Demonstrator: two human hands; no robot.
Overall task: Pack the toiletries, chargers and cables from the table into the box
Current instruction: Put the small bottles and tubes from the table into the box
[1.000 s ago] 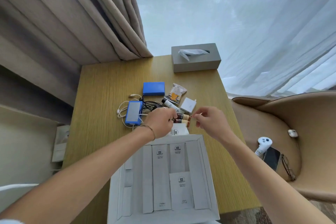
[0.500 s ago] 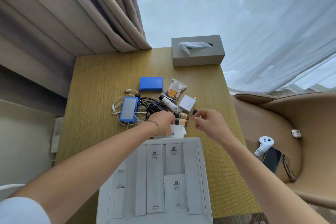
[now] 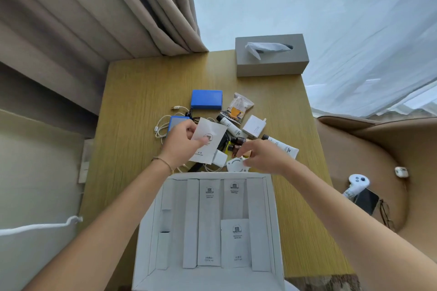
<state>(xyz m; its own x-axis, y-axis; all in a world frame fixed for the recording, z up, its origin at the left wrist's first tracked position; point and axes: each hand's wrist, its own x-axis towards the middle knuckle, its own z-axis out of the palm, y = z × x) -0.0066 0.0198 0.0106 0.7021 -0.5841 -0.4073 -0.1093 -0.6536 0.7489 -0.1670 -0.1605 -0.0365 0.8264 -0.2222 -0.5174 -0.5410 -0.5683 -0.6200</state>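
Note:
My left hand (image 3: 183,143) pinches a flat white sachet (image 3: 209,140) and holds it above the pile of items. My right hand (image 3: 262,157) reaches down over a round white object (image 3: 236,165) just beyond the box, its fingertips at the object's rim. The open white box (image 3: 272,220) sits at the near table edge with several white packets lying in its slots. Behind the hands lie a white charger (image 3: 254,126), a white tube (image 3: 282,146), a small bottle (image 3: 228,124), brown bottles (image 3: 237,142), two blue packs (image 3: 207,99) and tangled cables (image 3: 162,126).
A grey tissue box (image 3: 270,58) stands at the far right of the wooden table (image 3: 142,92). A snack packet (image 3: 238,108) lies by the blue pack. On the chair at right are a white controller (image 3: 356,184), phone and glasses. Curtains hang behind.
My left hand has lifted a white sachet out of the pile. My right hand has dropped lower and nearer, to the round white object by the box. The camera has tilted.

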